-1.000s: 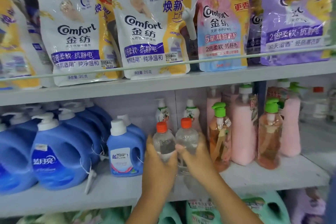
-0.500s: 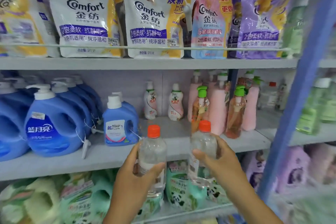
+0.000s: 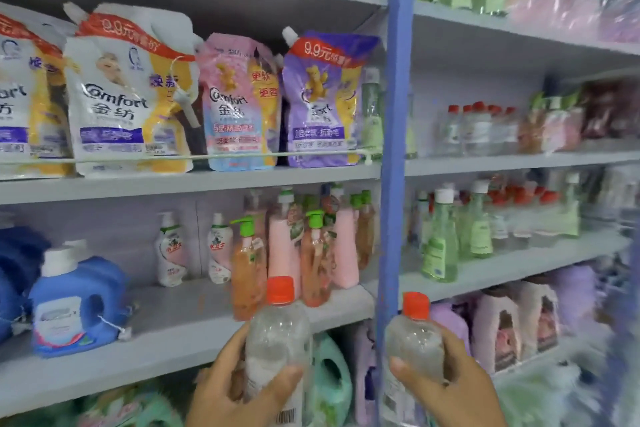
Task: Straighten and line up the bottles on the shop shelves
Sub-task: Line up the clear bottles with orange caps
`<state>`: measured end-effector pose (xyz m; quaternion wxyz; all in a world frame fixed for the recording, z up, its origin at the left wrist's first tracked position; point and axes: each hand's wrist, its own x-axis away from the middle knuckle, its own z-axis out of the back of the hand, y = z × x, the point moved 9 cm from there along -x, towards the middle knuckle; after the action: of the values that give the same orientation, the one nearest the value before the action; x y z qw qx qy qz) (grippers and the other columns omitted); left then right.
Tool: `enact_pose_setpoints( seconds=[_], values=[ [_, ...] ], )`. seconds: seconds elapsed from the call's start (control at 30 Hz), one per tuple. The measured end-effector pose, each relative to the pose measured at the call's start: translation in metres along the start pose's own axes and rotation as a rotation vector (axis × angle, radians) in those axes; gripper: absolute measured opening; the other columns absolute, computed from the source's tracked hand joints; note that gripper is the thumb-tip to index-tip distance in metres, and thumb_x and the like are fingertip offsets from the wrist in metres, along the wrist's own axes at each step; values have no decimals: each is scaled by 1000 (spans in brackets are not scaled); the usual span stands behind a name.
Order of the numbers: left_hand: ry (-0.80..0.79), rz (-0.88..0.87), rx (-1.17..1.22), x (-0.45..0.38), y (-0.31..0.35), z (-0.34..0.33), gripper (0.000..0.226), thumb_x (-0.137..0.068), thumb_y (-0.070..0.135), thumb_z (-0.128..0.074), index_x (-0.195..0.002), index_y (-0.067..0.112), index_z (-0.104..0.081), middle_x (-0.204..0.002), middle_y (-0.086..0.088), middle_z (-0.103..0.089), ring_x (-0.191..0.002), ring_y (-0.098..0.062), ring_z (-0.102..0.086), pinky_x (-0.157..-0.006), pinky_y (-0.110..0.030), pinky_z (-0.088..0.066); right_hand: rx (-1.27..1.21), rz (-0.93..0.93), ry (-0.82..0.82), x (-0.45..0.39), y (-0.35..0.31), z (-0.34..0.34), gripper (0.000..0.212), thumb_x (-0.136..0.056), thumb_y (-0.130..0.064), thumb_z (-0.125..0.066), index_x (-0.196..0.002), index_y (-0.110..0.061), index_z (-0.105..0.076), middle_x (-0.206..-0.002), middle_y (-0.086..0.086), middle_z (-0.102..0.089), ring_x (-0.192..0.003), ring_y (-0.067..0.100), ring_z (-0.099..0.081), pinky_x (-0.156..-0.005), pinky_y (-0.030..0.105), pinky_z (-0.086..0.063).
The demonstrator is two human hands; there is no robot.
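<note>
A person's left hand (image 3: 228,388) grips a clear plastic bottle with an orange-red screw cap (image 3: 277,333), thumb and fingers curled round its body; a barcode shows low on its label. The right hand (image 3: 450,388) holds a second clear bottle with an orange-red cap (image 3: 414,340) the same way. Both bottles are upright, held in the air in front of the grey shop shelf (image 3: 173,333), on either side of a blue upright post (image 3: 394,149). On the shelf above stand soft refill pouches: a white and yellow pouch (image 3: 128,90) reading "Comfort 金纺" under a red "9.9元" band, a pink pouch (image 3: 239,104) and a purple pouch (image 3: 325,100) of the same brand. On the middle shelf sit a blue detergent jug with a white cap (image 3: 76,305) and orange pump bottles with green tops (image 3: 247,270). Right of the post, more red-capped clear bottles (image 3: 481,128) stand in a blurred group.
</note>
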<state>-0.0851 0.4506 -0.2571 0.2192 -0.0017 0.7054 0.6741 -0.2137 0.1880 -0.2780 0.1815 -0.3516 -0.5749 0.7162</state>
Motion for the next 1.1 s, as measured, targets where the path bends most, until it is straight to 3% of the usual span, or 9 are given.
enact_pose_setpoints(
  seconds=[0.13, 0.33, 0.43, 0.53, 0.67, 0.77, 0.87, 0.93, 1.1],
  values=[
    [-45, -33, 27, 11, 27, -114, 55, -70, -1, -87, -113, 31, -73, -90, 19, -77, -77, 13, -68, -62, -3, -49, 108, 32, -89, -9, 11, 92, 77, -32, -66, -94, -104, -54, -69, -111, -21, -74, -100, -9, -66, -91, 14, -49],
    [-71, -118, 119, -6, 71, -252, 53, -41, 43, -88, -90, 60, -73, -95, 17, -78, -79, 7, -71, -64, -6, -52, 105, 58, -38, -62, -9, 239, 61, -59, 4, -93, -106, -30, -73, -88, -21, -70, -95, 14, -69, -72, 4, -45],
    [-101, -161, 101, -25, 97, -298, 47, -72, 3, -86, -90, 46, -75, -80, 20, -77, -65, 11, -68, -55, -3, -48, 61, 104, -54, -102, -28, 278, 60, -62, 9, -90, -85, -46, -79, -87, -24, -76, -88, -7, -71, -66, 3, -47],
    [-90, -212, 84, -50, 122, -333, 48, -76, -13, -74, -100, 29, -71, -83, 10, -79, -64, 6, -70, -55, -5, -50, 17, 119, -39, -139, -40, 309, 56, -67, 4, -88, -99, -41, -76, -90, -25, -76, -79, -13, -69, -63, 0, -47],
    [-117, -355, 81, -93, 151, -371, 31, -71, 18, -91, -96, 30, -76, -83, 8, -79, -67, 0, -73, -57, -14, -55, -91, 146, -49, -187, -64, 336, 58, -55, -23, -98, -108, -28, -74, -93, -7, -80, -81, 6, -76, -60, 11, -54],
    [-153, -471, 52, -127, 177, -390, 85, -30, 78, -85, -106, 43, -75, -96, 5, -80, -81, -16, -78, -67, -41, -61, 3, 239, 40, -231, -86, 364, 83, -34, -53, -85, -114, -33, -72, -101, -9, -79, -90, 6, -75, -67, 19, -58],
    [-82, -520, 95, -177, 194, -402, 87, -30, 88, -78, -100, 38, -76, -90, 1, -80, -73, -27, -78, -61, -58, -61, 122, 308, 145, -285, -114, 402, 93, -32, -72, -83, -117, -36, -73, -111, -14, -76, -106, 6, -71, -92, 31, -53],
    [-71, -541, 135, -204, 206, -419, 87, -26, 88, -79, -96, 36, -77, -86, -1, -79, -67, -29, -77, -53, -53, -60, 173, 357, 169, -319, -138, 417, 79, -42, -74, -85, -113, -41, -73, -109, -13, -77, -104, 8, -71, -94, 40, -51],
    [-71, -640, -41, -243, 233, -472, 81, -39, 94, -71, -104, 44, -72, -90, 7, -79, -76, -26, -78, -74, -63, -57, 256, 438, 196, -405, -165, 457, 30, -69, -54, -77, -95, -39, -72, -80, -32, -71, -72, -16, -64, -70, 25, -41]
  ],
)
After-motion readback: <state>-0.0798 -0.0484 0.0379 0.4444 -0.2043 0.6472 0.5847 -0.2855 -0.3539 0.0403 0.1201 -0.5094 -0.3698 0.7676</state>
